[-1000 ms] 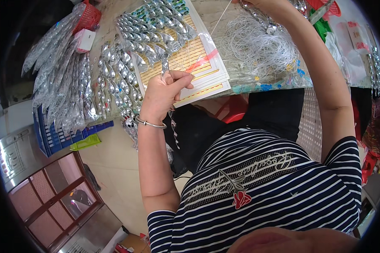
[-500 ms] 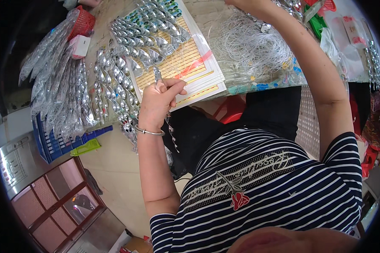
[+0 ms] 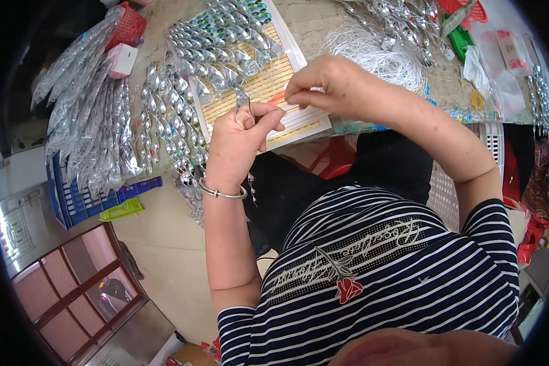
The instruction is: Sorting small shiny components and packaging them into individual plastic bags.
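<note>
My left hand [image 3: 236,141], with a bangle at its wrist, is closed in a pinch at the front of the table. A shiny silver twisted strip [image 3: 242,97] sticks up from between its fingers. Just to the right, my right hand [image 3: 335,84] is pinched too, its fingertips close to the left ones; whatever lies in them is too small to make out. Under both hands lies a stack of white sheets with a yellow striped panel [image 3: 274,76]. Several silver twisted strips [image 3: 216,46] rest in rows across its upper part.
A tangle of white cord [image 3: 378,58] lies at the right, with more silver strips [image 3: 402,21] behind it. Strings of silver twists [image 3: 171,116] and plastic-wrapped bundles [image 3: 85,116] hang over the left edge. A red basket [image 3: 127,27] stands at the back left.
My right hand has come back from the far right, past the cord, to beside my left hand. The left hand has shifted slightly right, still pinching the silver strip.
</note>
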A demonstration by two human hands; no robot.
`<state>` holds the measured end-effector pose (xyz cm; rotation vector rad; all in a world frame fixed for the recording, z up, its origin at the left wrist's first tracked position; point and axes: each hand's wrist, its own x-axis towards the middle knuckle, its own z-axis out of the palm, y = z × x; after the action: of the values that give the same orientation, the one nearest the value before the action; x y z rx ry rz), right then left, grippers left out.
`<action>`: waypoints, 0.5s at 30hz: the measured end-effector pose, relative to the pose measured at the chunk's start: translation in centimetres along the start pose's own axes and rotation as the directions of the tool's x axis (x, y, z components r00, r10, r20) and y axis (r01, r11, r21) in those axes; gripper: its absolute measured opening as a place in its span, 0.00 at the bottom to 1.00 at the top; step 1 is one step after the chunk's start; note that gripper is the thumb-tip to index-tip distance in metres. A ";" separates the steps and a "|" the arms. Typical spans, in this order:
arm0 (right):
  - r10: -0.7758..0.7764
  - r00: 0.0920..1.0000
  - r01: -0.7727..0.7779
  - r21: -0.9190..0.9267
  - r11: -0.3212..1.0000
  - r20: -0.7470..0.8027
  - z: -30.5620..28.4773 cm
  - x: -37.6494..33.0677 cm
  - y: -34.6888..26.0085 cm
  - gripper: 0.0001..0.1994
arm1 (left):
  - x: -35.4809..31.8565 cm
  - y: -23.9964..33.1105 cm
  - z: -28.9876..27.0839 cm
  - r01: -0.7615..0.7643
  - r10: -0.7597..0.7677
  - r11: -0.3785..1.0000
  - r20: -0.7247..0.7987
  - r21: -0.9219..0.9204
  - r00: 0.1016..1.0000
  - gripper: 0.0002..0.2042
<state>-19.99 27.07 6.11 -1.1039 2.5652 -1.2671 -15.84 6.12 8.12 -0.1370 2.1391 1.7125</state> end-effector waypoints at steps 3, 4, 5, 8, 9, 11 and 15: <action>0.059 0.997 -0.058 0.026 0.998 -0.049 -1.5 0.1 -0.5 0.08 | -0.4 0.1 -0.1 -0.008 0.007 1.000 -0.022 -0.022 1.000 0.09; 0.043 0.995 -0.052 -0.098 0.994 -0.095 -2.4 0.4 -0.7 0.08 | -0.5 0.1 -0.2 -0.008 0.006 0.999 -0.030 -0.051 1.000 0.10; 0.041 0.994 -0.051 -0.105 0.993 -0.097 -3.8 0.5 0.0 0.08 | -0.7 0.2 -0.1 -0.015 0.013 0.999 -0.028 -0.052 1.000 0.10; -0.053 0.925 0.024 -0.082 0.996 -0.376 -8.2 1.6 1.8 0.09 | -0.8 -0.6 -0.7 -0.046 0.044 0.999 -0.062 -0.025 0.997 0.11; 0.074 0.880 -0.030 0.101 0.994 -0.469 -10.1 2.1 0.6 0.09 | -1.1 -1.2 -1.4 -0.001 0.001 1.000 -0.066 0.006 0.998 0.11; 0.145 0.809 -0.070 0.153 0.986 -0.570 -13.8 2.7 -2.0 0.11 | -1.7 -1.8 -1.9 0.035 -0.033 0.999 -0.062 0.041 0.998 0.12; 0.107 0.629 0.001 0.138 0.990 -0.770 -17.3 1.3 -3.8 0.11 | -3.2 -2.8 -2.4 0.136 -0.132 0.989 -0.072 0.053 0.989 0.17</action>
<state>-25.00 36.15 20.52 -0.4663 2.9386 -2.2526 -12.60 2.64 7.08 -0.3200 2.1732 1.5901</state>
